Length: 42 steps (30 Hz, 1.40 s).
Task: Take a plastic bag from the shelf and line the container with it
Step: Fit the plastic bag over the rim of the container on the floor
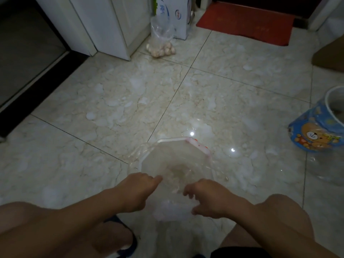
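A white, angular-rimmed plastic container [176, 159] is set on the pale marbled floor tiles [130, 101], directly in front of the person. A clear, thin plastic bag [173, 174] is draped inside it and spills over the left rim. The left hand [137, 189] is positioned at the near-left rim, fingers curled, forefinger extended onto the film. The right hand [206, 198] is held at the near-right rim, fingers bent downward; whether film is pinched cannot be determined. A blue cartoon-bear printed jar [316, 125] is located well apart, at right.
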Available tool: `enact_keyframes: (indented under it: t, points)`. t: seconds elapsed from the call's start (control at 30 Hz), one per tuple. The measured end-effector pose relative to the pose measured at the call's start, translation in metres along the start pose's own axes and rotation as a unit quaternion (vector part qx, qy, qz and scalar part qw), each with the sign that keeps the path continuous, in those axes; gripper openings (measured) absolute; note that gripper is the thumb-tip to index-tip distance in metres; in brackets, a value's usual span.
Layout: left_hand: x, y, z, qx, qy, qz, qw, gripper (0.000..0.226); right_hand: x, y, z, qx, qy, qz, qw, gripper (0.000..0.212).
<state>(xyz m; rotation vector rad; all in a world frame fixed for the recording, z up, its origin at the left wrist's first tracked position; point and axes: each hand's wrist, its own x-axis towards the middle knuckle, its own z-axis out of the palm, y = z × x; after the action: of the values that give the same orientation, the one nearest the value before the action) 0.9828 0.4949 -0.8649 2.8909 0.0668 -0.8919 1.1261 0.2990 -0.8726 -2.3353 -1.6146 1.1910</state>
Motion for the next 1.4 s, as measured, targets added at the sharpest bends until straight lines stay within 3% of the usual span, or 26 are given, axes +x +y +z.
enact_keyframes:
  t: [0.13,0.23,0.37,0.53,0.73,0.83,0.9,1.0,1.1,1.23,1.4]
  points:
    - [-0.009,-0.005,0.006,0.024,-0.052,0.040,0.998,0.028,-0.014,0.001,0.015,-0.006,0.097,-0.013,0.995,0.031]
    - [-0.014,-0.003,0.018,0.038,-0.072,0.085,0.993,0.022,-0.027,0.002,0.025,-0.021,0.118,-0.041,0.992,0.019]
    - [-0.018,-0.004,0.033,0.052,-0.105,0.123,0.986,0.015,-0.040,0.001,0.042,-0.063,0.088,-0.069,0.992,0.018]
    - [-0.020,-0.011,0.047,0.086,-0.117,0.127,0.981,0.029,-0.045,0.004,0.057,-0.141,0.040,-0.057,0.988,0.017]
    - [-0.023,-0.026,0.044,0.105,-0.125,0.123,0.979,0.028,-0.047,0.029,0.062,-0.201,0.073,-0.063,0.975,0.034]
    - [-0.025,-0.044,0.050,0.121,-0.170,0.101,0.973,0.054,-0.048,0.039,0.058,-0.145,0.083,-0.059,0.984,0.043]
    - [-0.022,-0.052,0.049,0.097,-0.171,0.079,0.977,0.058,-0.048,0.049,0.053,-0.058,0.079,-0.034,0.995,0.043]
    - [-0.015,-0.061,0.038,-0.049,-0.114,0.033,0.992,0.058,-0.051,0.061,0.041,0.077,0.109,0.001,0.991,0.038]
    - [-0.008,-0.064,0.027,-0.206,-0.019,-0.028,0.978,0.044,-0.052,0.065,0.034,0.167,0.187,0.068,0.966,0.026]
    - [0.004,-0.064,0.024,-0.251,0.090,-0.092,0.959,0.046,-0.043,0.064,0.031,0.206,0.259,0.155,0.931,0.016]
    - [0.017,-0.062,0.024,-0.312,0.211,-0.159,0.913,0.035,-0.028,0.063,0.027,0.238,0.311,0.213,0.895,0.024]
